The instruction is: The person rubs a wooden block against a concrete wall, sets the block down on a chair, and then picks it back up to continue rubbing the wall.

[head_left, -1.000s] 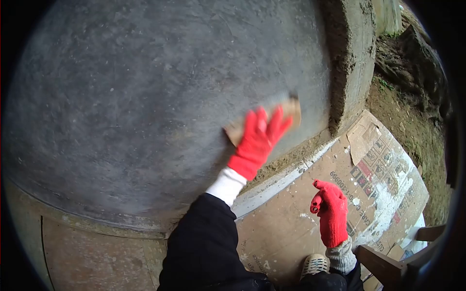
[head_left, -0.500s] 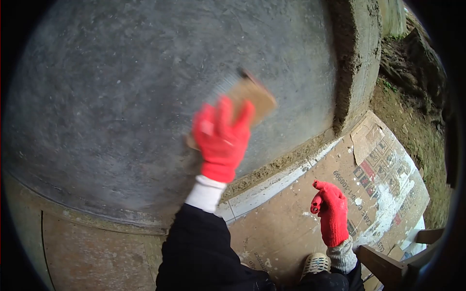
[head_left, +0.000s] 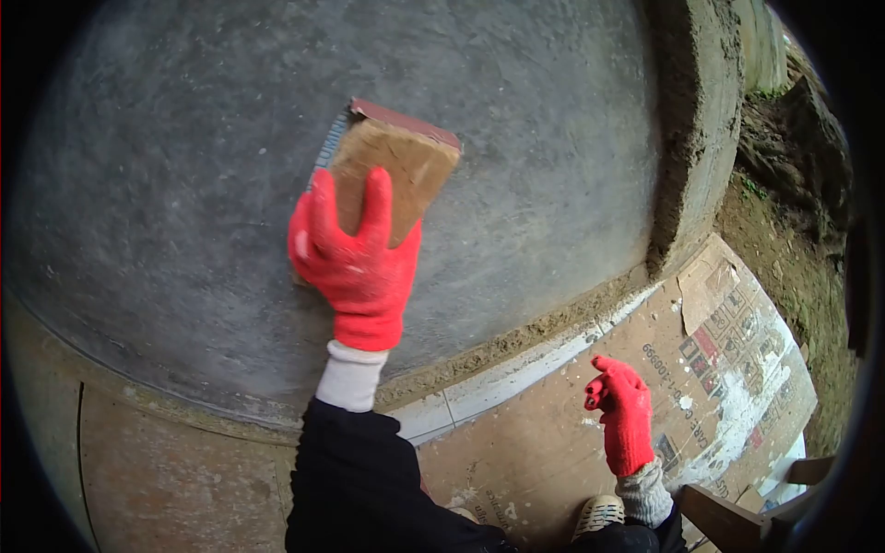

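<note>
My left hand (head_left: 355, 258), in a red glove, is pressed against the grey wall (head_left: 203, 184) with its fingers spread over a sanding block (head_left: 396, 170). This is a tan block with reddish-brown sandpaper wrapped round its edge, and printed letters show along its left side. The face against the wall is hidden. Lower down, my right hand (head_left: 627, 415), also gloved in red, hovers over the cardboard sheet. Its fingers are loosely curled with a gap between them, and nothing shows in them.
Printed cardboard (head_left: 544, 452) splashed with white covers the floor by my shoes. A ledge of white tiles (head_left: 489, 396) runs along the wall's foot. A rough cement edge (head_left: 705, 120) bounds the wall on the right, with soil beyond. Wooden bars (head_left: 728, 516) stand at lower right.
My left hand has slid left and slightly up across the wall with the sanding block. My right hand stays nearly where it was.
</note>
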`<state>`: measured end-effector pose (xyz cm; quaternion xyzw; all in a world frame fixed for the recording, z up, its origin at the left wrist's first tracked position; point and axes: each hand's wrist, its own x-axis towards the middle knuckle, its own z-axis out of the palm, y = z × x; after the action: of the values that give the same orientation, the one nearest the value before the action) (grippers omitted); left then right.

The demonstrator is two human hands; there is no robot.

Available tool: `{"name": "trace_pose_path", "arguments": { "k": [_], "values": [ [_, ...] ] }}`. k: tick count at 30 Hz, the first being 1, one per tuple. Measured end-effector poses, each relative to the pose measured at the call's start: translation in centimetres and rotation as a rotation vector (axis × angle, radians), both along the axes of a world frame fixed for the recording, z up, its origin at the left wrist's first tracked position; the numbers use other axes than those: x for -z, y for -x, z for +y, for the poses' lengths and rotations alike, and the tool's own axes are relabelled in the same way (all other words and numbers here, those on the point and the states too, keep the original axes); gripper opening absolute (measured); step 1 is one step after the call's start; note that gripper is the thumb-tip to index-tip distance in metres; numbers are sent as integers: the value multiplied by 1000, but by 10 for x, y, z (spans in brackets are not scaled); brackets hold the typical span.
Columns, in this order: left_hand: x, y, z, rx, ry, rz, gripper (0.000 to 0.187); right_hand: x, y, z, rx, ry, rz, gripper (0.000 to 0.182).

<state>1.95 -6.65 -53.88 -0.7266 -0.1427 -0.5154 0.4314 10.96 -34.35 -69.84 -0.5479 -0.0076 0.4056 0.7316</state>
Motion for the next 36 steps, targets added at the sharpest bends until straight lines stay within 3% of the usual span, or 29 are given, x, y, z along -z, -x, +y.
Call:
{"name": "trace_pose_path", "arguments": {
  "k": [2,4,5,6,7,8,9,11,13,14,16,18,21,23,26,28,30,32,33,35,36],
  "values": [
    [27,6,-7,-52,23,182,69,12,6,9,10,-103,-33,32],
    [128,3,28,142,417,271,64,20,9,18,31,-219,-159,38],
    [155,9,21,105,224,520,60,10,2,22,25,-223,-178,38],
    [179,19,16,61,21,763,58,-7,-9,30,78,-255,-574,43],
    [201,32,18,12,-13,789,57,-29,-21,39,139,-283,-967,48],
    [204,36,14,-35,-42,817,55,-57,-36,47,185,-321,-1193,52],
    [201,40,22,-31,-47,799,55,-87,-54,57,233,-353,-1420,55],
    [156,58,26,99,148,657,58,-141,-79,92,371,-385,-1631,57],
    [91,56,30,117,245,345,70,-177,-105,140,645,-360,-1867,56],
    [45,52,18,62,220,228,68,-189,-115,159,648,-358,-1865,56],
    [-18,43,8,23,194,117,67,-199,-130,187,887,-256,-2017,53],
    [-41,35,14,35,144,-141,60,-193,-131,203,886,-213,-2019,52],
    [0,33,9,29,115,70,61,-170,-127,216,925,-173,-2034,48],
    [90,25,33,140,165,234,71,-149,-126,217,900,-153,-1978,46],
    [194,38,28,131,65,582,68,-129,-125,216,897,-138,-1949,45],
    [193,45,24,111,13,689,53,-131,-125,213,862,-144,-1951,46],
    [152,52,20,72,248,703,55,-133,-129,212,862,-167,-1938,47],
    [95,44,23,76,388,377,55,-131,-121,215,985,-173,-1855,47],
    [53,35,14,83,257,272,57,-135,-118,216,984,-163,-1842,47],
    [26,19,6,88,132,170,59,-149,-114,214,1039,-539,-1549,46],
    [30,14,2,43,119,238,57,-158,-101,203,846,-748,-1127,47]
  ]
}}
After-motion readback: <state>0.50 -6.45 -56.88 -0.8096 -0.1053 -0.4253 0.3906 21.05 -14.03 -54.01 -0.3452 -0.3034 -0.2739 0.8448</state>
